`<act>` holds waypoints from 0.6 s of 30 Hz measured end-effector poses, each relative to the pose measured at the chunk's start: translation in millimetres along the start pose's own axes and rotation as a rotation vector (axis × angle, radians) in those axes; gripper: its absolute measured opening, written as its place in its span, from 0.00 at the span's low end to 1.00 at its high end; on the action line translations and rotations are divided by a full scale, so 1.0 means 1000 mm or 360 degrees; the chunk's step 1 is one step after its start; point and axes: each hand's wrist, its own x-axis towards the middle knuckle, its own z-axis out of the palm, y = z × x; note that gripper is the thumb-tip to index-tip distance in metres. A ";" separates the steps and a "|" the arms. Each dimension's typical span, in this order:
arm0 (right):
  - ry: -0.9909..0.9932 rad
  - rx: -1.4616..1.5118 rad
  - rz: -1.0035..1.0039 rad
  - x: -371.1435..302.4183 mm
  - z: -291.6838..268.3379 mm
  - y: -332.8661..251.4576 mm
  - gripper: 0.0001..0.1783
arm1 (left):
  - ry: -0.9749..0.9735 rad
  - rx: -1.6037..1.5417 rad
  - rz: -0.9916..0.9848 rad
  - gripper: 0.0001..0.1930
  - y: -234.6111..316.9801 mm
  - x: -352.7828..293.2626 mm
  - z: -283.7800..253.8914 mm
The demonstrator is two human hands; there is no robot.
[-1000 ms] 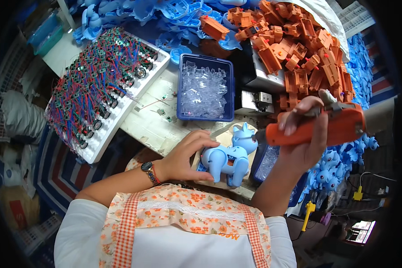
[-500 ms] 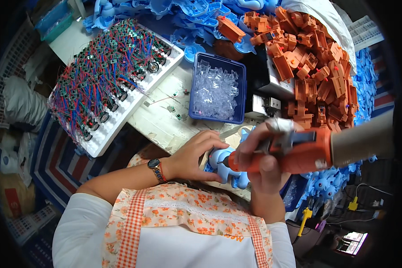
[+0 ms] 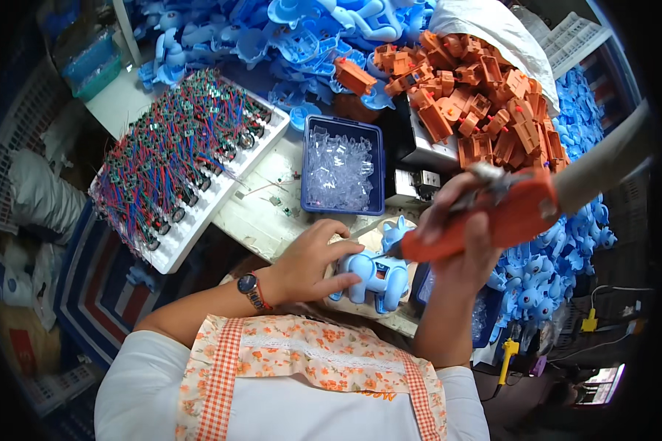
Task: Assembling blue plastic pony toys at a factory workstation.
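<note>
Right hand [image 3: 472, 261]: raised off the tabletop [image 3: 254, 228], fingers wrapped around an orange power tool [image 3: 522, 209]; it reaches the work only through the tool's length.
Orange power tool: slanted, back end up and to the right, dark tip [image 3: 394, 252] down and to the left, toward the blue toy [image 3: 375, 273].
Dark tip to blue toy: at the neck, where head and body meet; whether it touches or hangs just above cannot be told from this angle.
Left hand [image 3: 312, 261]: nearer of the two to the toy and in contact with it; thumb and forefinger bracket the rump, gripping it from the left.
Blue toy: at the tabletop's near edge, right of the left fingers, below and left of the right hand; lying on its side, legs toward the person, long axis from rump at left to head at upper right, a gap open in its flank.
Hard to make out: the rump partly under the left fingers; the right fingertips and tool blurred; the grey sleeve [image 3: 607, 167] behind the tool runs toward the dark rim.
Side bin [image 3: 495, 312]: partly hidden by the right forearm.
Blue bin [image 3: 379, 169]: beyond the toy, holding clear plastic pieces [image 3: 338, 173].
White tray [image 3: 213, 202]: farther left, its floor mostly covered by wired boards [image 3: 173, 151].
Orange housings [image 3: 493, 103]: heaped at far right.
Blue shells [image 3: 301, 37]: piled farthest back, cut off by the upper edge.
</note>
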 end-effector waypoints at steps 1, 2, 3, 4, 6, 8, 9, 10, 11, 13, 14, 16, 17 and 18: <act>0.0106 -0.0109 -0.0019 0.008 -0.007 -0.005 0.22 | -0.0069 0.0269 0.0079 0.22 0.004 0.010 -0.008; 0.0218 -0.0219 -0.0033 0.015 -0.016 -0.010 0.20 | -0.0140 0.0533 0.0160 0.18 0.007 0.020 -0.015; 0.0423 -0.0372 0.0103 0.018 -0.026 -0.013 0.18 | 0.0058 0.0618 0.0197 0.09 0.012 0.035 -0.018; 0.0439 -0.0366 0.0089 0.024 -0.032 -0.012 0.18 | 0.0042 0.0627 0.0209 0.09 0.007 0.049 -0.024; 0.0513 -0.0694 0.0196 0.033 -0.045 -0.012 0.19 | 0.0064 0.1174 0.0189 0.04 -0.009 0.083 -0.033; 0.0529 -0.0771 0.0223 0.029 -0.062 -0.009 0.20 | 0.0027 0.1481 0.0276 0.02 -0.037 0.107 -0.037; 0.0494 -0.0754 0.0212 0.027 -0.067 -0.008 0.21 | -0.0064 0.1577 0.0276 0.02 -0.052 0.112 -0.040; 0.0473 -0.0756 0.0208 0.023 -0.070 -0.009 0.22 | -0.0161 0.1653 0.0288 0.02 -0.065 0.114 -0.042; 0.0482 -0.0717 0.0252 0.017 -0.072 -0.014 0.23 | -0.0193 0.1693 0.0305 0.02 -0.072 0.114 -0.044; 0.0430 -0.1116 0.0150 0.001 -0.080 -0.033 0.26 | -0.0246 0.1688 0.0373 0.02 -0.071 0.117 -0.047; 0.0461 -0.1414 0.0075 -0.006 -0.078 -0.044 0.27 | -0.0267 0.1656 0.0410 0.02 -0.067 0.117 -0.049; 0.0418 -0.1729 0.0183 -0.031 -0.085 -0.067 0.25 | -0.0209 0.1469 0.0386 0.03 -0.064 0.119 -0.052; 0.0330 -0.2009 0.0288 -0.047 -0.092 -0.075 0.22 | -0.0151 0.1400 0.0331 0.05 -0.065 0.122 -0.049; 0.0273 -0.2047 0.0612 -0.063 -0.094 -0.082 0.19 | -0.0162 0.1390 0.0341 0.05 -0.064 0.122 -0.050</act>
